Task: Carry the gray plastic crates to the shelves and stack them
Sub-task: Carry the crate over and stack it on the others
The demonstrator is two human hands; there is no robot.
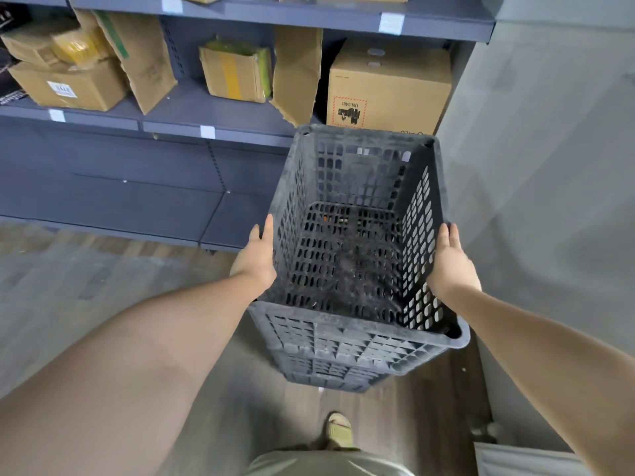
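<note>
A dark gray perforated plastic crate hangs in the air in front of me, its open top facing me. My left hand presses flat on its left rim and my right hand on its right rim, gripping it between them. More nested crate walls show under its near edge. The crate's far end is level with the blue-gray shelf unit, near its right end and above the empty bottom shelf.
Cardboard boxes fill the middle shelf, one right behind the crate. A gray wall stands on the right. Wooden floor lies below, with my sandalled foot under the crate. A white object sits at the bottom right.
</note>
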